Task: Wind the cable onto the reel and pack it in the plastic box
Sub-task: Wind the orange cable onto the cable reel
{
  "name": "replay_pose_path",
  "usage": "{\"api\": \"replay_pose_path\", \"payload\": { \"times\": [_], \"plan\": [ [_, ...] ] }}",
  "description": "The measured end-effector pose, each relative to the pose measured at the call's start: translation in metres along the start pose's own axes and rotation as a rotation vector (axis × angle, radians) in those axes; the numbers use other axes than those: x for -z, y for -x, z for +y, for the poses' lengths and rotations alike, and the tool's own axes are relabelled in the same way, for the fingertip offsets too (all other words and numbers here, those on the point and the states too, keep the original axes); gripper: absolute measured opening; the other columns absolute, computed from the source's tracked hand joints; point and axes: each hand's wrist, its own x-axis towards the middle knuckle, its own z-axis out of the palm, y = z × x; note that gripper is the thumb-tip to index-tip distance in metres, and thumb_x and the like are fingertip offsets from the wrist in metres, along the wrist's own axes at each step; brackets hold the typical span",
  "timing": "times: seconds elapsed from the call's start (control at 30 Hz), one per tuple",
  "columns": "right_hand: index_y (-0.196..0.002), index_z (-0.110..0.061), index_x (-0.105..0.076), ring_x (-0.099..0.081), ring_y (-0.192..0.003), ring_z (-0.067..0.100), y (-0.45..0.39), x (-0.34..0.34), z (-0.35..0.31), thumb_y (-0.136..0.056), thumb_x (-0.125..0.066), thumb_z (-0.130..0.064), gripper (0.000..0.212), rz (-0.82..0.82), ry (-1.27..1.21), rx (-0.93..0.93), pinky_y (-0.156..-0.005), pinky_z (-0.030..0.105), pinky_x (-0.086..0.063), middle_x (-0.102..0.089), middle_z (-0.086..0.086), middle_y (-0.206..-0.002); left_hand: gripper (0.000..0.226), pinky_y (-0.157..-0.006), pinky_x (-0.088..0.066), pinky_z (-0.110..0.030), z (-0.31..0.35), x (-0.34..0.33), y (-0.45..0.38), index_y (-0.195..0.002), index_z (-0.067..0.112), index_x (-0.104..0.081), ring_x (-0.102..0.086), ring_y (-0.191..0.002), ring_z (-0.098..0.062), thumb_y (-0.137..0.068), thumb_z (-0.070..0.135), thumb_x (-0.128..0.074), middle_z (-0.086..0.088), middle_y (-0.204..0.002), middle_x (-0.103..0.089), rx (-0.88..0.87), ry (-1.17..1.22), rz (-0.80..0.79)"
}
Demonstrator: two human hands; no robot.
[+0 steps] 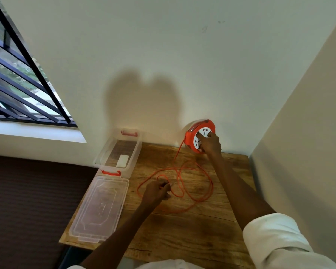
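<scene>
An orange cable reel [191,136] with a white socket face stands upright at the back of the wooden table [182,233], against the wall. My right hand [211,145] grips its front face. Orange cable [198,183] runs down from the reel and lies in loose loops on the table. My left hand [157,191] pinches a strand of the cable at the left of the loops. A clear plastic box [117,152] with red clips stands open at the table's back left. Its clear lid [100,208] lies flat in front of it.
A white wall rises right behind the table and another closes in on the right. A barred window [17,80] with a white sill is at the left. A dark ribbed surface [27,200] lies to the left of the table. A small white card lies in the box.
</scene>
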Motion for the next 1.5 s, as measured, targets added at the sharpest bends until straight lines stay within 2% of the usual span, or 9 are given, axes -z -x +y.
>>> {"api": "replay_pose_path", "payload": {
  "times": [0.17,0.33,0.57,0.77,0.93,1.17,1.3,1.4,1.5],
  "plan": [
    [-0.151,-0.017,-0.040,-0.054,-0.132,0.034,0.005,-0.003,0.000,-0.093,-0.061,-0.055,0.072,-0.002,0.119,0.045,-0.109,0.047,-0.045,-0.051,0.010,-0.150,0.045,-0.045,-0.050,-0.019,0.010,0.005,-0.012,-0.076,0.013,-0.076,-0.062,-0.045,-0.007,-0.099,0.046,-0.055,0.001,-0.063,-0.070,0.057,-0.331,-0.187],
    [-0.151,-0.019,-0.038,-0.055,-0.131,0.034,0.006,-0.002,-0.004,-0.093,-0.059,-0.057,0.073,0.016,0.182,0.094,-0.109,0.048,-0.047,-0.052,0.008,-0.150,0.042,-0.042,-0.046,-0.022,0.048,0.012,-0.033,-0.082,0.013,-0.073,-0.058,-0.041,-0.008,-0.101,0.044,-0.053,0.001,-0.056,-0.067,-0.006,-0.170,-0.164],
    [-0.150,-0.026,-0.038,-0.059,-0.126,0.032,0.012,0.000,-0.008,-0.090,-0.061,-0.062,0.074,0.064,0.353,0.214,-0.102,0.044,-0.049,-0.056,0.006,-0.145,0.026,-0.065,-0.044,-0.017,0.105,0.009,-0.063,-0.100,0.021,-0.065,-0.062,-0.079,-0.005,-0.103,0.041,-0.049,0.011,-0.085,-0.065,-0.143,-0.017,0.294],
    [-0.149,-0.028,-0.041,-0.070,-0.107,0.030,0.020,0.001,-0.012,-0.090,-0.058,-0.064,0.071,0.099,0.719,0.597,-0.090,0.039,-0.056,-0.066,0.008,-0.133,0.044,-0.089,-0.056,-0.037,0.140,0.039,-0.112,-0.122,0.015,-0.066,-0.068,-0.099,-0.018,-0.100,0.050,-0.050,-0.002,-0.115,-0.070,-0.185,0.036,0.169],
    [-0.150,-0.027,-0.040,-0.065,-0.114,0.036,0.020,-0.006,-0.018,-0.092,-0.056,-0.061,0.069,0.081,0.882,0.789,-0.100,0.045,-0.049,-0.061,0.013,-0.139,0.047,-0.084,-0.058,-0.029,0.155,0.053,-0.132,-0.126,0.022,-0.068,-0.070,-0.099,-0.016,-0.100,0.055,-0.048,0.004,-0.111,-0.073,-0.251,-0.071,0.001],
    [-0.145,-0.030,-0.044,-0.066,-0.114,0.031,0.021,-0.017,-0.029,-0.084,-0.060,-0.069,0.074,0.094,0.695,0.552,-0.095,0.042,-0.053,-0.064,0.005,-0.136,0.039,-0.064,-0.061,-0.025,0.150,0.053,-0.125,-0.120,0.016,-0.070,-0.075,-0.091,-0.022,-0.096,0.046,-0.061,-0.001,-0.101,-0.076,-0.221,0.074,-0.011],
    [-0.142,-0.023,-0.050,-0.064,-0.117,0.031,0.025,-0.024,-0.046,-0.084,-0.067,-0.063,0.072,0.002,0.236,0.189,-0.093,0.042,-0.054,-0.063,0.006,-0.136,0.032,-0.077,-0.064,-0.035,0.137,0.036,-0.105,-0.125,0.021,-0.068,-0.074,-0.097,-0.015,-0.098,0.038,-0.061,0.002,-0.109,-0.076,-0.272,0.206,0.083],
    [-0.140,-0.012,-0.048,-0.067,-0.111,0.034,0.028,-0.026,-0.055,-0.090,-0.070,-0.047,0.065,-0.134,-0.354,-0.181,-0.090,0.044,-0.058,-0.062,0.012,-0.134,0.028,-0.081,-0.060,-0.024,0.127,0.019,-0.087,-0.127,0.039,-0.062,-0.071,-0.102,-0.006,-0.100,0.043,-0.058,0.017,-0.112,-0.073,-0.329,0.243,0.134],
    [-0.136,-0.014,-0.049,-0.072,-0.098,0.031,0.037,-0.028,-0.057,-0.094,-0.064,-0.047,0.056,-0.227,-0.598,-0.337,-0.071,0.037,-0.062,-0.066,0.013,-0.126,0.029,-0.091,-0.059,-0.036,0.117,0.006,-0.075,-0.129,0.045,-0.058,-0.068,-0.111,-0.014,-0.100,0.047,-0.056,0.009,-0.123,-0.068,-0.273,0.322,0.205]
  ]
}}
